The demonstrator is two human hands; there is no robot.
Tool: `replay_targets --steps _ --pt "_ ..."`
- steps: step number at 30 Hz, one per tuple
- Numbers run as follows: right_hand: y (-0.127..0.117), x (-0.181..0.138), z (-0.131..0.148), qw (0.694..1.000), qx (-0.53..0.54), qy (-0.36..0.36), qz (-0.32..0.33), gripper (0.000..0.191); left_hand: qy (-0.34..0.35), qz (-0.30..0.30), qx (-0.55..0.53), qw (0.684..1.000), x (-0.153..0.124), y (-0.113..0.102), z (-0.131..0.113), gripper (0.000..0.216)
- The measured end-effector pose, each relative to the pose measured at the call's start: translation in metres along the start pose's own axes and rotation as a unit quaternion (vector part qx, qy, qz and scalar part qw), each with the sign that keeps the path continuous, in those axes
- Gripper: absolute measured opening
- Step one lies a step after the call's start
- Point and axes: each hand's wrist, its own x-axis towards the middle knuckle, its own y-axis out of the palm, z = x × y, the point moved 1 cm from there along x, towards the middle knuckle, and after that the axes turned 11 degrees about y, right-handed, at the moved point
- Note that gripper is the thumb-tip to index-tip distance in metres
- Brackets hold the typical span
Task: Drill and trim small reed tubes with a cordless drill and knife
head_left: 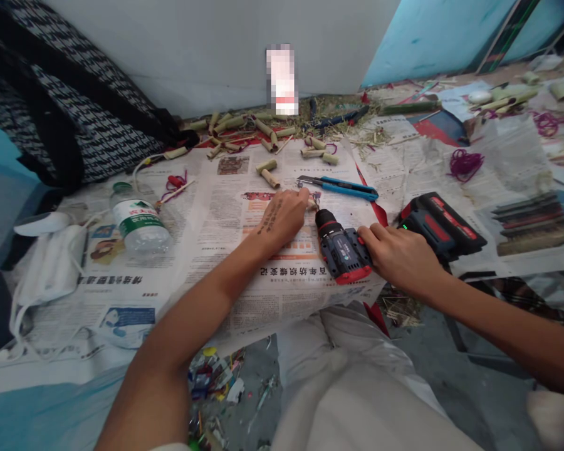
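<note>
My right hand [399, 254] grips the handle of a black and red cordless drill [343, 247], which lies on its side over the newspaper with its chuck toward the far side. My left hand [286, 213] is closed, pinching a small pale bamboo piece [313, 205] right at the drill's bit. Whether the bit is inside the piece I cannot tell. Just beyond both hands lies a blue utility knife [338, 186] with its blade out. Two short bamboo tubes [269, 175] rest past my left hand.
Newspaper [216, 250] covers the table. Several bamboo tubes [263, 128], shavings and a phone [282, 78] stand along the wall. On the left are a water bottle [138, 219], face masks [51, 263] and a patterned bag [89, 94]. Purple cord [465, 164] lies on the right.
</note>
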Motion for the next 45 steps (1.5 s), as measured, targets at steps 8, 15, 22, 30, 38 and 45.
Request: replay_targets --steps 8,15,22,30,38,45 --pt "0.0016 0.0 -0.0001 1.0 -0.009 0.003 -0.002 0.016 -0.008 0.007 0.005 1.0 -0.0017 0.0006 0.0021 0.041" --pt "0.0017 0.0007 0.0001 1.0 -0.005 0.009 0.007 0.018 -0.011 0.01 0.004 1.0 -0.0019 -0.0005 0.0034 0.04" --pt "0.0019 0.0003 -0.0005 1.0 -0.001 -0.002 -0.003 0.019 -0.004 0.002 0.015 1.0 -0.0002 0.0036 0.0021 0.044" --pt "0.0017 0.0011 0.0006 1.0 -0.015 0.004 0.007 0.017 -0.003 -0.001 0.011 1.0 0.0007 0.0065 0.0021 0.042" --pt "-0.0002 0.0028 0.0004 0.999 -0.008 0.011 0.032 0.016 0.004 -0.003 0.018 1.0 0.0014 0.008 0.0019 0.042" --pt "0.0001 0.003 0.0 0.999 0.006 0.016 0.039 0.018 0.005 -0.001 0.014 1.0 -0.0007 0.007 -0.0008 0.042"
